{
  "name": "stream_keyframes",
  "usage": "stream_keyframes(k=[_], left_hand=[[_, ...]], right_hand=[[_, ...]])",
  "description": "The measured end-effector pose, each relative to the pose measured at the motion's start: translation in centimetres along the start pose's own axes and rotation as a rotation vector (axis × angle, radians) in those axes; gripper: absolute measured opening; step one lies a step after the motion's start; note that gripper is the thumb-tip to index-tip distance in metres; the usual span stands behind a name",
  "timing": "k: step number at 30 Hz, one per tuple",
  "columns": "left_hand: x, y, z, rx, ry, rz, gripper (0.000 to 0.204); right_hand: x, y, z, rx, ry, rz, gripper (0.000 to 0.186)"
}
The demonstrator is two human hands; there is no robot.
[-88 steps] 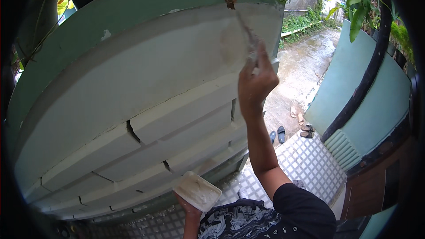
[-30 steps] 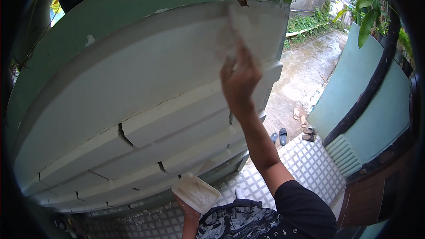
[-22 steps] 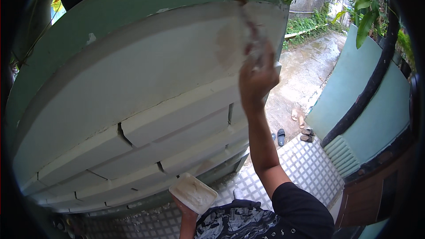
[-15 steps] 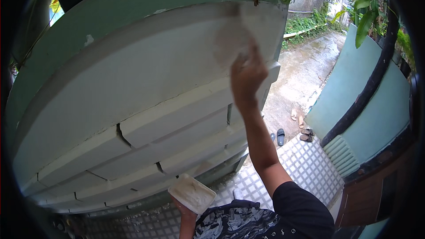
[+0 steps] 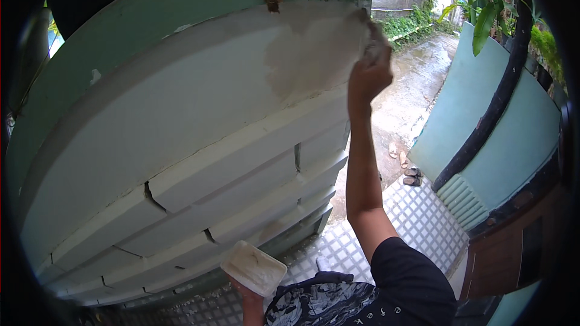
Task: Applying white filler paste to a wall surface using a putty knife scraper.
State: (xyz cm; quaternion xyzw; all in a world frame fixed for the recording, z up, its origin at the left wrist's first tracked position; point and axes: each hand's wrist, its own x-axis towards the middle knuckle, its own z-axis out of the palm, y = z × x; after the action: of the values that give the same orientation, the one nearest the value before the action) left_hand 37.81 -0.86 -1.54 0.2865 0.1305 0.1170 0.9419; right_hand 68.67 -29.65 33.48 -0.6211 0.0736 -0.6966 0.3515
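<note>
from afar, my right hand (image 5: 370, 75) grips the tool (image 5: 372, 29) at the wall (image 5: 175, 102)'s upper right edge; my left hand (image 5: 246, 294) holds the tub (image 5: 236, 255) low down. tub seems light, stiff: best held underneath.

Tiled floor (image 5: 417, 220), pale turquoise wall (image 5: 448, 93)

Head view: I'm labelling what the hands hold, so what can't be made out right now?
In the head view:
Handheld tool: blurred, its grip covered by the right hand; exact kind unclear.
Left hand: fingers mostly hidden by the pale tray.
White wall: left end lost in the dark fisheye rim.
</note>
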Motion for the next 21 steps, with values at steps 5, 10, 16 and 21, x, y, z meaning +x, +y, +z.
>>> stream_keyframes(k=[5, 10, 16, 21], left_hand=[[0.4, -1.2, -0.3, -0.011, 0.002, -0.080, 0.069], [1.0, -3.0, -0.4, 0.044, -0.088, -0.036, 0.072], [4.2, -6.7, -1.5, -0.223, -0.471, 0.041, 0.073], [8.4, -9.6, -1.4, -0.593, -1.137, 0.236, 0.073]], right_hand=[[-6.1, -4.6, -1.5, 0.150, -0.161, -0.442, 0.030], [-4.3, -3.6, -3.8, 0.311, -0.102, -0.304, 0.031], [0.0, -0.6, -0.8, 0.081, -0.044, 0.021, 0.034], [-7.2, -4.1, -4.3, 0.346, -0.343, -0.327, 0.037]])
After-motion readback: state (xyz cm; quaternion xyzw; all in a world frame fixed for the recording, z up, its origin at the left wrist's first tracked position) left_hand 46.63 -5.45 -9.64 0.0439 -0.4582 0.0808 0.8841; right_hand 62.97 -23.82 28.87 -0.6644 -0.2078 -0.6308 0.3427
